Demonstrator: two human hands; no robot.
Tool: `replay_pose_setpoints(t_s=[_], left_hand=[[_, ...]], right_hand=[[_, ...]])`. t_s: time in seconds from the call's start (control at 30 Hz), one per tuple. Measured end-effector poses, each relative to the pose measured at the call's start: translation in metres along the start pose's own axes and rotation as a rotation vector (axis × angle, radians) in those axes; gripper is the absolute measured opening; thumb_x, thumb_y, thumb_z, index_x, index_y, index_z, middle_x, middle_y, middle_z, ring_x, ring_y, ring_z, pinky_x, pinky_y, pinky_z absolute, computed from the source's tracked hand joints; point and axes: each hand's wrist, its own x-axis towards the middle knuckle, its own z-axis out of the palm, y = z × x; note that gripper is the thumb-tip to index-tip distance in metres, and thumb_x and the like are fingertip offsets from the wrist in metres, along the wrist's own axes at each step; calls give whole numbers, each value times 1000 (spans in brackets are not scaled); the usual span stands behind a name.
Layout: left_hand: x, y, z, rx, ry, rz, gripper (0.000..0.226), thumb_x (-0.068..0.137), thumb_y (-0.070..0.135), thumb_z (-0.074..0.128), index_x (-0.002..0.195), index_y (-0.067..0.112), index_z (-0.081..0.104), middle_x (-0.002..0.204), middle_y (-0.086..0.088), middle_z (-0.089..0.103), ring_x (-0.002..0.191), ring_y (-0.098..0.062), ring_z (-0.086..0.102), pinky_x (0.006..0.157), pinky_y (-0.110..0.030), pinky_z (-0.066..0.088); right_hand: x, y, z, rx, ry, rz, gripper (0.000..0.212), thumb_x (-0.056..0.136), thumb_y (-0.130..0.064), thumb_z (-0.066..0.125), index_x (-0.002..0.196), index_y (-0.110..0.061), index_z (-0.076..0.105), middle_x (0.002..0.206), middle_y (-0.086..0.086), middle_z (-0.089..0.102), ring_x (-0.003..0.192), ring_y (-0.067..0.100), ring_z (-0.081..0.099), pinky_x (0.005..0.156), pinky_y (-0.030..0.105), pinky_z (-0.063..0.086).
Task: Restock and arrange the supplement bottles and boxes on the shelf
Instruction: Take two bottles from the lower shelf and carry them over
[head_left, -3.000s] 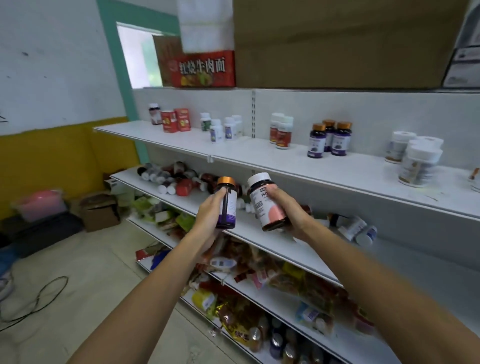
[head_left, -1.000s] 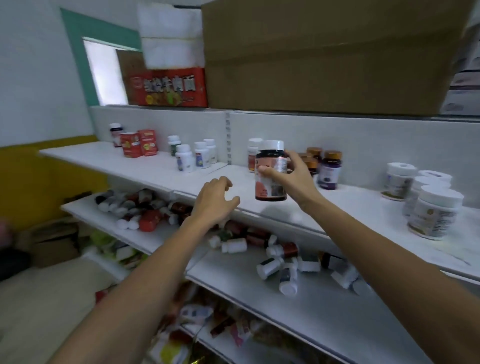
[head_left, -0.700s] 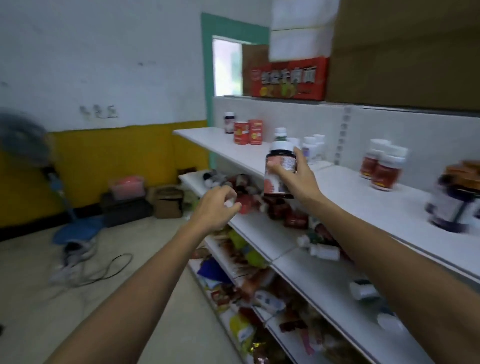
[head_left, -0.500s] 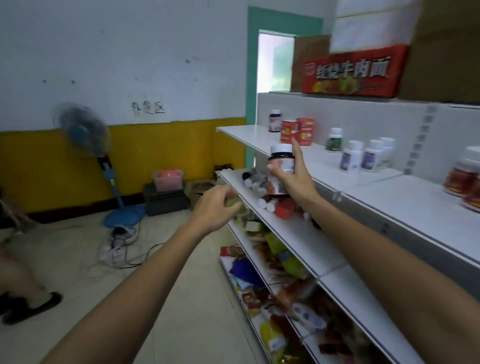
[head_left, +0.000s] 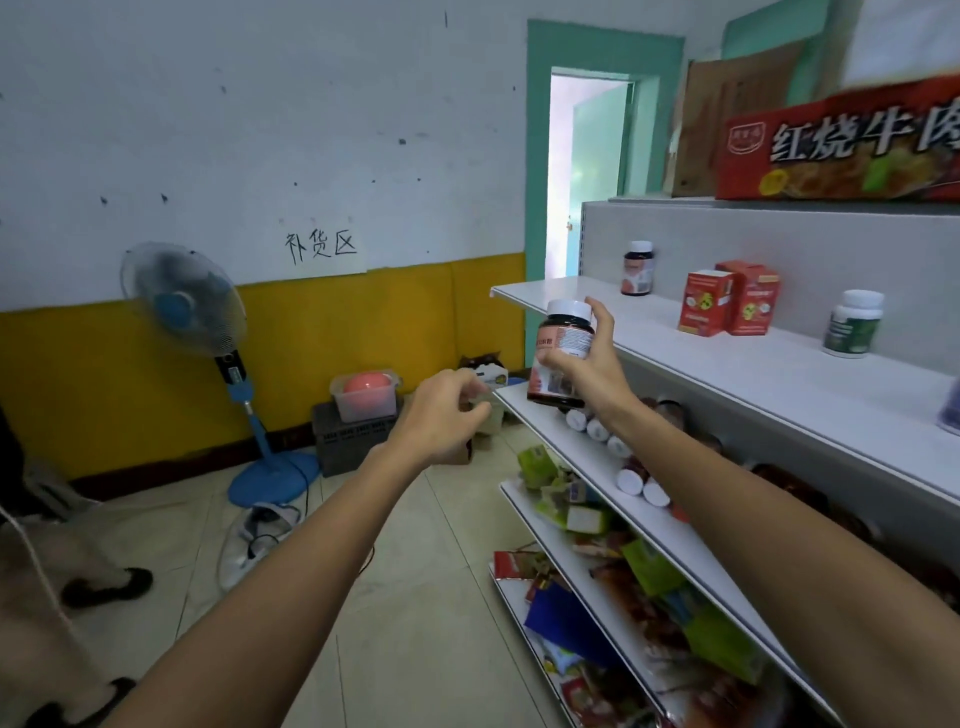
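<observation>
Right hand (head_left: 587, 374) grips a dark, white-capped bottle (head_left: 561, 358) in mid-air, now carried along to the top shelf's (head_left: 753, 374) left end, likely to join the matching bottle (head_left: 638, 268) there; left hand (head_left: 441, 415) hangs loosely curled, empty

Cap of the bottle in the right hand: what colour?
White cap on the bottle; best in head view.

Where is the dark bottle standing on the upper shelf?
Head view, right of centre: dark bottle upright on the upper shelf, far end, left of red boxes.

Bottle (head_left: 563, 340) upright in right hand (head_left: 589, 376); left hand (head_left: 441, 415) nearby
</observation>
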Motion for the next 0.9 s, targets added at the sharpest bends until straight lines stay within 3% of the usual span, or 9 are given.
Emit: replay_pose_setpoints(t_s=[0.17, 0.33, 0.47, 0.6, 0.67, 0.8, 0.9], left_hand=[[66, -37, 18, -48, -38, 3, 21, 89, 17, 59, 109, 11, 62, 112, -6, 62, 101, -16, 57, 89, -32, 49], [149, -67, 44, -57, -69, 47, 25, 89, 16, 57, 112, 11, 60, 117, -6, 60, 108, -17, 56, 89, -28, 45], [233, -91, 64, -37, -70, 57, 25, 89, 17, 57, 114, 12, 59, 117, -3, 60, 107, -15, 55, 82, -22, 39], [315, -106, 78, -95, -58, 59, 25, 88, 17, 58, 113, 12, 60, 115, -3, 60, 106, -16, 56, 86, -25, 44], [350, -109, 86, -119, -61, 97, 24, 89, 17, 58, 112, 12, 61, 114, -3, 61, 105, -16, 56, 88, -28, 47], [412, -109, 112, -171, -98, 180, 24, 89, 20, 58, 112, 13, 61, 114, -3, 62, 104, -16, 57, 91, -32, 48], [459, -100, 140, -208, -156, 276, 23, 89, 23, 57, 111, 17, 60, 113, 1, 61, 102, -15, 56, 87, -29, 46]], right_hand=[[59, 29, 13, -43, 35, 0, 93, 75, -12, 77, 142, -32, 15, 110, 1, 49, 87, 12, 61, 59, 15, 52], [142, 67, 13, -141, 71, -17, 88, 77, -9, 75, 142, -28, 19, 105, 1, 51, 81, 7, 58, 56, 10, 47], [226, 94, 11, -233, 107, -58, 87, 76, -13, 76, 141, -31, 21, 106, 1, 54, 79, 6, 59, 62, 16, 46], [305, 105, 0, -332, 150, -78, 91, 74, -17, 78, 144, -26, 19, 100, -2, 54, 80, 10, 59, 70, 19, 47], [337, 107, -7, -359, 195, -46, 82, 74, -21, 78, 138, -20, 27, 105, 1, 55, 86, 15, 58, 77, 25, 47], [379, 120, -27, -416, 273, -22, 55, 74, -25, 78, 111, -21, 38, 101, 1, 55, 84, 14, 57, 66, 18, 45], [400, 128, -54, -560, 439, -54, 60, 66, -36, 81, 112, -19, 46, 109, 5, 48, 99, 21, 53, 84, 31, 47]])
